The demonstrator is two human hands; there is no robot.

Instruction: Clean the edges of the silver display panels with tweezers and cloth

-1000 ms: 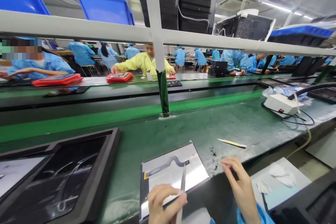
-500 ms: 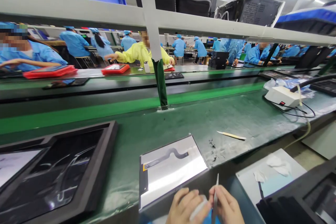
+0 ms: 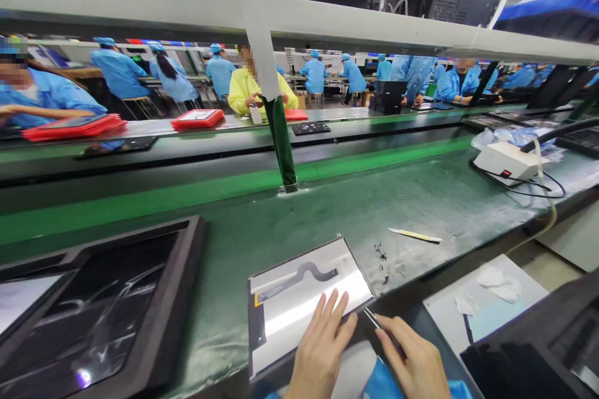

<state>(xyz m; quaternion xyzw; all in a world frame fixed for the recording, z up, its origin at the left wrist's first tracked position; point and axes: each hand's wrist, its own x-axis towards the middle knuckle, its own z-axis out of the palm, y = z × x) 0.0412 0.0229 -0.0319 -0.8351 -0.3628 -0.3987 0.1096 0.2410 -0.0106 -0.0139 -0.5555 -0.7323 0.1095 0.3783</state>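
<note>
A flat display panel (image 3: 299, 318) with a silvery back lies at the bench's front edge, its near side reaching past the edge. A dark ribbon cable (image 3: 299, 280) curves across that back. My left hand (image 3: 322, 340) rests on the panel's near right part, fingers stretched out. Just right of it, my right hand (image 3: 412, 355) grips slim metal tweezers (image 3: 373, 318), whose tips are by the panel's lower right corner. Behind them, a craft knife (image 3: 415, 235) with a pale yellow handle and bits of black debris (image 3: 381, 255) lie on the bench.
A black foam tray (image 3: 187, 274) with a dark glossy screen sits at left. To the right are a white box (image 3: 505, 162) with cords and, lower, crumpled white wipes (image 3: 498, 283) on a pale board. A post (image 3: 281, 143) rises at the bench's back; co-workers sit beyond.
My left hand has opened and moved up onto the panel. My right hand has lowered the tweezers from upright to a slant towards the panel's corner. The view has shifted slightly.
</note>
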